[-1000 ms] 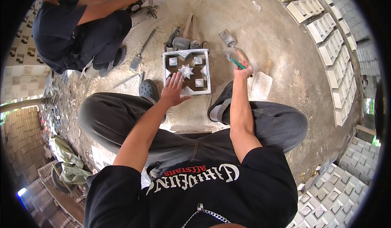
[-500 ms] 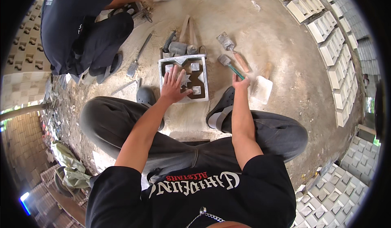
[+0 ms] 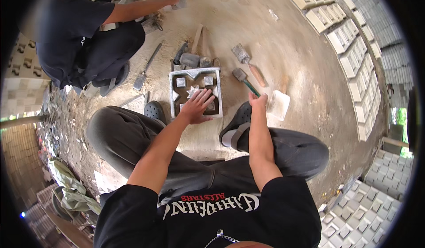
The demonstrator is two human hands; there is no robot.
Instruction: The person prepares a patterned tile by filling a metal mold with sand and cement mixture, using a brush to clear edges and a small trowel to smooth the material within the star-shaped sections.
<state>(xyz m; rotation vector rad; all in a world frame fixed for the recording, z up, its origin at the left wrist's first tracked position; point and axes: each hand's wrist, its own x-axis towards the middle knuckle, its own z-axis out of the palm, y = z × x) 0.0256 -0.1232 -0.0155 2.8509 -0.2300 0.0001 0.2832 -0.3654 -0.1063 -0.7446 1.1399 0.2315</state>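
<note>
A square grey mould [image 3: 172, 86] lies on the ground in front of me, with a star-shaped piece and small square blocks inside its frame. My left hand [image 3: 195, 108] is spread over the mould's near right part, its fingers apart. It hides the near blocks; whether it presses on them I cannot tell. Right of the mould, my right hand [image 3: 258, 100] grips the green handle of a small tool [image 3: 239, 74] with a flat grey head. The head points away from me. From here, brush or trowel cannot be told apart.
A mallet [image 3: 190, 60] lies beyond the mould. A wooden-handled trowel [image 3: 256, 75] and a white scoop-like piece [image 3: 280, 105] lie at right. Another long-handled trowel [image 3: 141, 80] is at left, near a crouching co-worker [image 3: 90, 49]. Pale blocks [image 3: 349, 49] line the far right.
My left hand has slid across the mould toward its near right side, uncovering the star and the left blocks. My right hand keeps hold of the green-handled tool. The view has shifted slightly.
</note>
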